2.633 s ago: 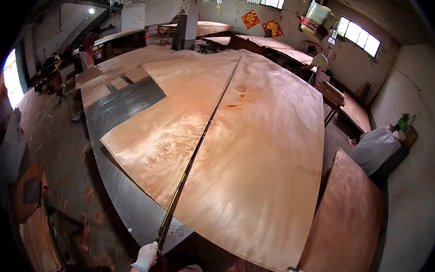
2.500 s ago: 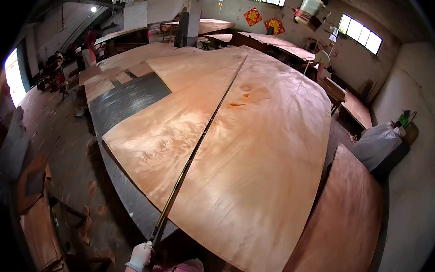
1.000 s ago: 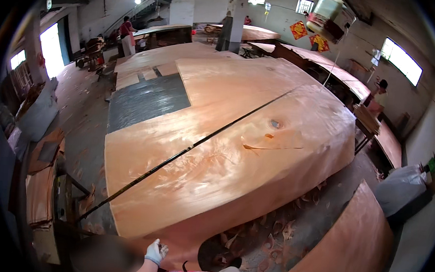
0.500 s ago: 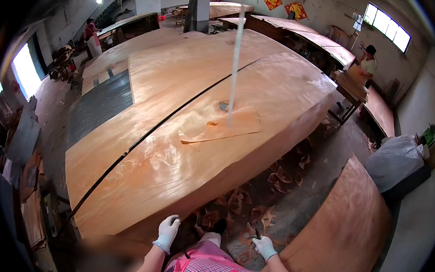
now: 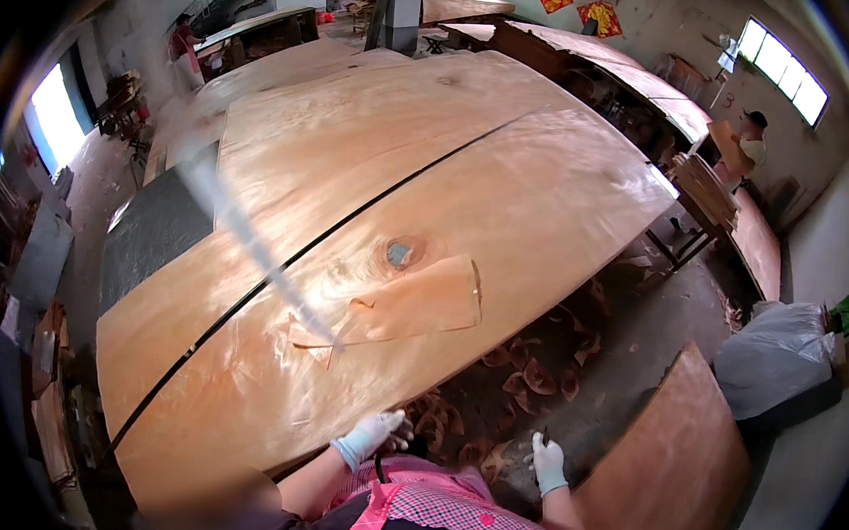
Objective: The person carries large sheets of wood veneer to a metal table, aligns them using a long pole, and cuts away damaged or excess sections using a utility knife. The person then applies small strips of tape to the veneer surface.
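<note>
A large sheet of pale wood veneer [image 5: 271, 382] spreads over the stack in front of me, a long black strip [image 5: 350, 214] lying across it. On the sheet, a loose torn veneer piece [image 5: 412, 308] lies just nearer than a knot hole [image 5: 399, 254] with grey showing through. My left hand [image 5: 373, 435], in a white glove, is at the sheet's near edge, loosely curled with fingers apart and no object visible in it. My gloved right hand [image 5: 548, 461] is over the floor to the right, closed on a small dark tool whose kind I cannot make out.
Veneer scraps [image 5: 534, 374] litter the floor beside the stack. A brown veneer sheet [image 5: 670, 465] leans at right near a grey plastic-covered bundle [image 5: 769, 354]. A blurred translucent strip [image 5: 251, 240] hangs across the view. Co-workers stand far left and right [image 5: 739, 153].
My view has shifted and turned. My left hand has moved right and up to the sheet's near edge. The right hand has risen slightly, still with the dark tool. The hanging strip now slants.
</note>
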`<state>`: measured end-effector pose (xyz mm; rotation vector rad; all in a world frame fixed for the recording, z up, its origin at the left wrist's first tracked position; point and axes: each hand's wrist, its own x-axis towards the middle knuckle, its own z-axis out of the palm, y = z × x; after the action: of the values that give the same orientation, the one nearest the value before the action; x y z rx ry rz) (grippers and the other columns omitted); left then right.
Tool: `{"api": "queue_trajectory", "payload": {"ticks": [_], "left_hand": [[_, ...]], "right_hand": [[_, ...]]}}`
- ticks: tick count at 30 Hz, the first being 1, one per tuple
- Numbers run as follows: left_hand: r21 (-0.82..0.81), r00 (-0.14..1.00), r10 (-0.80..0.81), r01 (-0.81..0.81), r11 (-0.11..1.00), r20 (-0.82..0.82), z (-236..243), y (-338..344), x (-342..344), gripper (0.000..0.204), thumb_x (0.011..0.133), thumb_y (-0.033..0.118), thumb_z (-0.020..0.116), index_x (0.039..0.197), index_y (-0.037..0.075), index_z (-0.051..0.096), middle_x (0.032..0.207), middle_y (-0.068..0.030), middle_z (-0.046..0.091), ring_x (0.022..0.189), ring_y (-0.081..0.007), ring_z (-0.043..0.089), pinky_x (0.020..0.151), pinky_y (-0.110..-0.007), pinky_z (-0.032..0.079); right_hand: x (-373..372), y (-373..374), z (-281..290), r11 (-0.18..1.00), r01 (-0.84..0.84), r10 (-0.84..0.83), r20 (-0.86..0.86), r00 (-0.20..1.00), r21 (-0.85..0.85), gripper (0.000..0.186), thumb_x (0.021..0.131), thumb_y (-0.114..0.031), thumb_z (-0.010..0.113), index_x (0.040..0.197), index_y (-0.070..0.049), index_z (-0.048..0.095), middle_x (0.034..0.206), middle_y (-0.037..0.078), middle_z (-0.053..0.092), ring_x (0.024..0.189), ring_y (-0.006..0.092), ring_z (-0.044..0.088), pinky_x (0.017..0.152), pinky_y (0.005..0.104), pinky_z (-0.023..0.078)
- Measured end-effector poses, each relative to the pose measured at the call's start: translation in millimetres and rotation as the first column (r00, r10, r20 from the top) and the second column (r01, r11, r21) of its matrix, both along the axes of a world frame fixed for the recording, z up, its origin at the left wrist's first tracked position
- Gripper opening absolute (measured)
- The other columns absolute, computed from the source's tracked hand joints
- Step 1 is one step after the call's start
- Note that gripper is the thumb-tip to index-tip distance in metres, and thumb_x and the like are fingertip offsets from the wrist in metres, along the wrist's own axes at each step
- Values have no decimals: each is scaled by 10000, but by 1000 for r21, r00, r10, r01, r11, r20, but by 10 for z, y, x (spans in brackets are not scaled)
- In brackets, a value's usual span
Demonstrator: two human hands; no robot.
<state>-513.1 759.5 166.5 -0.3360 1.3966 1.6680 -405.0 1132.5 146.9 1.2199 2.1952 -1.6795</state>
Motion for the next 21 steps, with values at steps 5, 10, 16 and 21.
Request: {"api": "queue_trajectory", "payload": {"ticks": [5,10,16,21], "left_hand": [[142,978,98,-125,982,186,-256,16,98,715,987,560,393,1332,-66,412,1187,-190,600,803,-198,620,634,-278,498],[138,878,466,-478,867,109,-148,289,122,887,937,665,378,1410,-85,337,1278,-186,558,867,-163,568,721,-254,461],[-86,665,747,-743,664,27,-162,691,83,586,961,585,450,1116,33,574,1004,-93,618,641,-96,470,549,-223,431],[-301,282,959,-917,262,-23,-335,895,-8,441,935,550,545,926,109,556,727,-16,574,512,-100,471,386,-187,335]], "right_hand": [[-973,282,-134,998,-52,49,-60,997,-38,406,968,-432,532,1062,-61,668,735,95,698,395,139,481,372,301,340],[-2211,875,-35,990,-121,123,-28,992,74,584,950,-547,487,872,-5,692,682,98,685,409,175,527,437,338,410],[-3328,1536,-11,947,-277,275,32,961,166,656,952,-599,426,805,-2,655,622,107,650,438,197,572,442,345,434],[-3619,1645,-85,925,-376,377,25,926,-49,602,939,-590,472,731,-44,613,567,66,605,415,159,517,413,313,392]]}}
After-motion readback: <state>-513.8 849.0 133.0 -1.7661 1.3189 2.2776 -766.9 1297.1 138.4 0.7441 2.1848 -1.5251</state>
